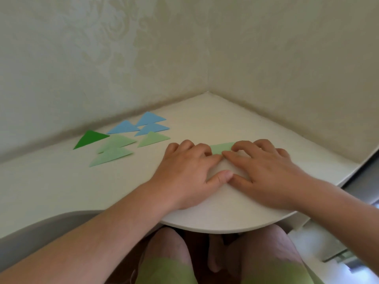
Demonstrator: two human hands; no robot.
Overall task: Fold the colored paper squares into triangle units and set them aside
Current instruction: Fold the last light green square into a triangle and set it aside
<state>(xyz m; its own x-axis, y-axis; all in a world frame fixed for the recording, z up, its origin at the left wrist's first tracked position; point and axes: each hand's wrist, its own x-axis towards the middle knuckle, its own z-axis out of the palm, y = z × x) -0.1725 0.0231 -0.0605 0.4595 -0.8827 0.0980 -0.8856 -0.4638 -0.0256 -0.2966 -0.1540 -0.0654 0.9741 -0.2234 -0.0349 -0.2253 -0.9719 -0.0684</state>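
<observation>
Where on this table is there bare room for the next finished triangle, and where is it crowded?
Bare table lies in front of the light green triangles, left of the left hand. More lies toward the wall corner, behind the green paper under both hands and the right hand. The triangle cluster from the dark green triangle to the blue triangles is crowded.
</observation>
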